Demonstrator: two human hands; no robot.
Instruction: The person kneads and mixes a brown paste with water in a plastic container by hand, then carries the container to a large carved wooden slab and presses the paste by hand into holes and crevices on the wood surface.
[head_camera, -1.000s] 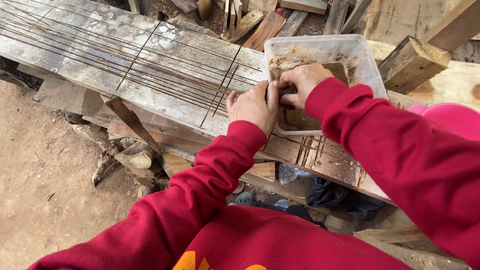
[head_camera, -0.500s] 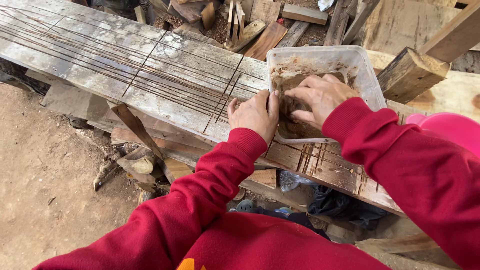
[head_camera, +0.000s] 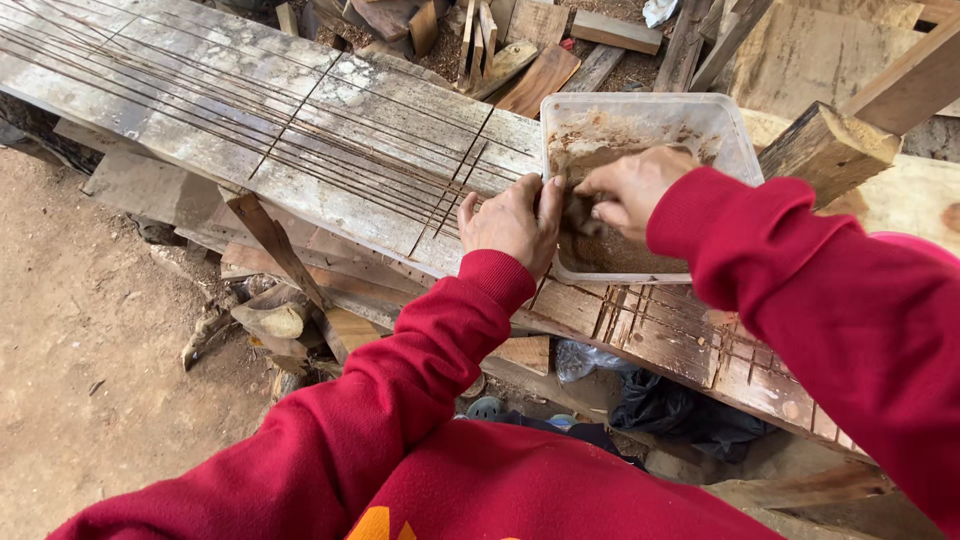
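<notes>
While brown clay (head_camera: 615, 250) is still left in the plastic tub (head_camera: 735, 130), a lump is pinched there between both hands, left hand (head_camera: 512, 222) and right hand (head_camera: 630, 186).

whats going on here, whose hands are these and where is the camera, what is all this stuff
No machine here: a person in a red top works with bare hands, and the one camera sits on their head, looking down. The left hand grips the near edge of a clear plastic tub smeared with brown, clay-like stuff. The right hand reaches inside and pinches a dark lump of it. The tub stands on a worn wooden plank with thin metal rods laid along and across it. Scrap wood lies behind, bare earth to the left.
</notes>
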